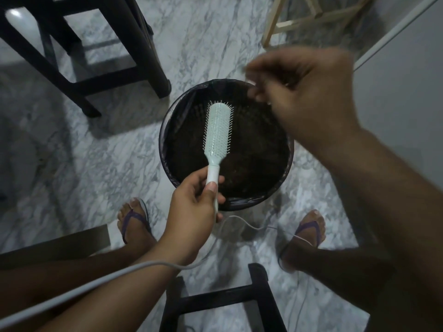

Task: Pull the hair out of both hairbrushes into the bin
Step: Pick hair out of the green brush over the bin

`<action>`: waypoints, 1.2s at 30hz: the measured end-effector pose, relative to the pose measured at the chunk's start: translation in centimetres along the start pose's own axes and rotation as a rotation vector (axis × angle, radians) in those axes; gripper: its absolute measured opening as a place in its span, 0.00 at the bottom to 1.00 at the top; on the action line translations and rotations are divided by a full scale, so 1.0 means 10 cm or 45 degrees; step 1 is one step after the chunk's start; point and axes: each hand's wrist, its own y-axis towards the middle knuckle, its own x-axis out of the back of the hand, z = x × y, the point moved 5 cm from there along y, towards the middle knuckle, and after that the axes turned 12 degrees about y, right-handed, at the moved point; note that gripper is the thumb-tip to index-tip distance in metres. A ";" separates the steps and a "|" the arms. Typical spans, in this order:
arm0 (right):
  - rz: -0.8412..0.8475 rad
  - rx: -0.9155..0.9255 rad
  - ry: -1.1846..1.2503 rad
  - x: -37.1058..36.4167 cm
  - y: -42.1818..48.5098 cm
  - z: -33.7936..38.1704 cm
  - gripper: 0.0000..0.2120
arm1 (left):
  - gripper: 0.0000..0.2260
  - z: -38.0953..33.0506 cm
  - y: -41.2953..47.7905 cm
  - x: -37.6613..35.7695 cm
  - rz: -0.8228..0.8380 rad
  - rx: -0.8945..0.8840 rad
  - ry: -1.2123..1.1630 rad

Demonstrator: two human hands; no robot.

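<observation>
**Brush held out over the bin so loose hair drops in**

My left hand [191, 207] has its fingers [212, 189] curled round the handle of the pale hairbrush [217, 130], thumb on top. The head sticks out beyond those fingers with its bristles facing down, directly over the lined bin [165, 144]. I judge that anything pulled loose will fall inside. Further right, my right hand [306, 97] hangs above the bin's far rim with its fingers bunched as if pinching. It is blurred, so I cannot tell whether they hold hair. No second brush is in view.
</observation>
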 end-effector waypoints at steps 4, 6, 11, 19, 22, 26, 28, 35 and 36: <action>-0.074 -0.072 0.159 0.12 0.01 -0.01 0.03 | 0.12 -0.05 0.03 0.05 -0.035 -0.019 0.005; 0.028 -0.245 -0.015 0.04 -0.09 -0.21 0.04 | 0.12 -0.06 0.04 0.06 -0.043 -0.026 -0.005; 1.178 -0.962 -0.978 -0.19 -0.50 -0.74 0.21 | 0.13 -0.12 0.04 0.07 -0.042 -0.059 -0.011; 0.803 -0.734 -0.728 0.04 -0.16 -0.50 0.33 | 0.13 -0.14 0.02 0.07 -0.024 -0.063 0.006; 0.820 -0.726 -0.589 -0.08 -0.20 -0.48 0.35 | 0.13 -0.13 0.02 0.07 -0.016 -0.052 -0.003; 0.690 -1.007 0.231 -0.42 -0.42 -0.49 0.21 | 0.13 -0.14 0.00 0.03 0.038 -0.048 -0.006; 0.645 -1.077 0.352 -0.48 -0.45 -0.50 0.15 | 0.13 -0.15 -0.01 0.01 0.058 -0.036 -0.034; 0.385 -0.721 0.036 -0.05 -0.09 -0.32 0.13 | 0.12 -0.10 0.01 0.05 0.051 0.035 -0.107; 0.238 -0.643 0.047 0.06 -0.01 -0.31 0.14 | 0.12 -0.10 0.02 0.06 0.047 0.032 -0.107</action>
